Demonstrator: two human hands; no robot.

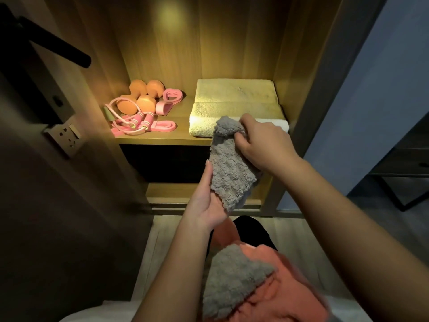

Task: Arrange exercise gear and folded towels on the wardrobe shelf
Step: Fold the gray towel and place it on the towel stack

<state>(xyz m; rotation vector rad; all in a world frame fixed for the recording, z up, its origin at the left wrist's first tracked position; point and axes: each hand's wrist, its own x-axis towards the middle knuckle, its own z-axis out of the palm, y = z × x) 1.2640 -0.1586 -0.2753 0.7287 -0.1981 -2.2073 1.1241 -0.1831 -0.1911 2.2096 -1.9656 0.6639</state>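
a small grey towel is held in front of the lit wardrobe shelf, its top pinched shut in the right hand, its lower edge closed in the fingers of the left hand. the fold appears unfinished; it would be best squared by bringing corners together and smoothing before it is set down, probably on the pale folded towels at the shelf's right. orange dumbbells, a pink jump rope and a pink heart-shaped grip piece are already grouped at the left. another grey towel and orange cloth wait below. no brand, label or writing can be read.
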